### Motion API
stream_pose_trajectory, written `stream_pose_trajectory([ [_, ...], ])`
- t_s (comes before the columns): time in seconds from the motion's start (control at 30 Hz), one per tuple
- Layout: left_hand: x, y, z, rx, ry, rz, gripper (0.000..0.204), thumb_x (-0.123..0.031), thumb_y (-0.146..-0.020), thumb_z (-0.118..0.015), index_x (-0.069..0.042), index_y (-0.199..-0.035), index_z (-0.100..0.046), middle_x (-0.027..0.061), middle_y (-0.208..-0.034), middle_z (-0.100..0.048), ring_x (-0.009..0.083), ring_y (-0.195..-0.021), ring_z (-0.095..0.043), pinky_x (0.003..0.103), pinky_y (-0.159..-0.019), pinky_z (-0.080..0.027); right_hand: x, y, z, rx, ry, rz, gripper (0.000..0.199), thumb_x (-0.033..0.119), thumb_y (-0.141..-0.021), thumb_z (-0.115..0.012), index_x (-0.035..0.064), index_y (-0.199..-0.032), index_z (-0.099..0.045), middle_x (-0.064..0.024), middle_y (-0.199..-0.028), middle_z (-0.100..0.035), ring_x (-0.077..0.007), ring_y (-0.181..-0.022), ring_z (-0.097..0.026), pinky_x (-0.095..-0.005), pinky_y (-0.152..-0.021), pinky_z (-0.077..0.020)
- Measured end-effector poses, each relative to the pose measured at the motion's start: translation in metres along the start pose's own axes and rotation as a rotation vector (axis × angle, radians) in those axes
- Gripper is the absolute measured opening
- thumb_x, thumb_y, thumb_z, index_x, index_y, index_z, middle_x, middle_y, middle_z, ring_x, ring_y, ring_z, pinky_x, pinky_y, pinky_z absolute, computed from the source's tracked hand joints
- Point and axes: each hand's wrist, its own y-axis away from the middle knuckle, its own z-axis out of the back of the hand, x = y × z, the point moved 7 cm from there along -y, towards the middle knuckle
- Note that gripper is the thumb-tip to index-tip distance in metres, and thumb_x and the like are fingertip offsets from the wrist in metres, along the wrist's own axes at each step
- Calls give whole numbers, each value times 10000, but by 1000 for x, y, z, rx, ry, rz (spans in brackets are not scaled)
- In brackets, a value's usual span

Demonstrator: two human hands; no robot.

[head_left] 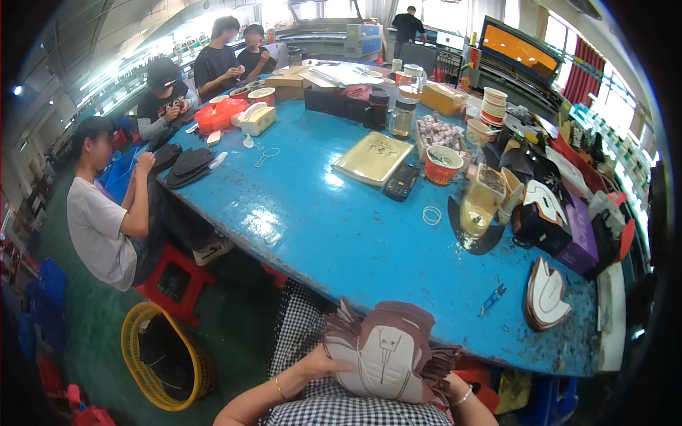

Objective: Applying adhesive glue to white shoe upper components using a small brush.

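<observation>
Hands both in the lap, below the blue tabletop [341, 234] edge. Left hand [321, 363] and right hand [442, 387] each have a grip clamped on opposite sides of the fanned stack of shoe-upper pieces [383, 358] between them.

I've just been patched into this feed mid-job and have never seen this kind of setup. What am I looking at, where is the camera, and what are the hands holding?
There is no machine here. One wide fisheye camera sits on a person's head and looks down, so straight edges bend near the rim. The person's own arms enter from the bottom edge.

The left hand and right hand together hold a fanned stack of flat shoe-upper pieces, brown-edged with a grey middle, in front of a checked garment.

Ahead is a long blue table. On it lie a similar stack of pieces, a blue pen-like tool, a rubber band, a calculator, a yellowish tray and a red cup. Other people sit working along the far left side. A yellow basket stands on the floor.
</observation>
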Motion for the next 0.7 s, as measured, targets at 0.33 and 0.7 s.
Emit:
stream_pose_trajectory([
  [0.33,-33,-29,-6,-171,63,-93,534,-10,-792,-845,-10,-1272,-612,78,-1240,-657,183,-1166,-621,356,-1017,-512,123,-52,-1,-278,551,141,180,142,-1019,-602,2,-907,-607,34,-786,-555,-63,-694,-465,-261,-598,-416],
  [0.7,-22,-43,30,-171,-329,-105,562,32,-749,-869,-5,-1247,-611,75,-1238,-651,180,-1152,-626,353,-988,-532,176,-158,-29,-199,334,222,173,196,-1047,-597,59,-946,-569,51,-752,-489,-51,-617,-418,-225,-554,-375],
])
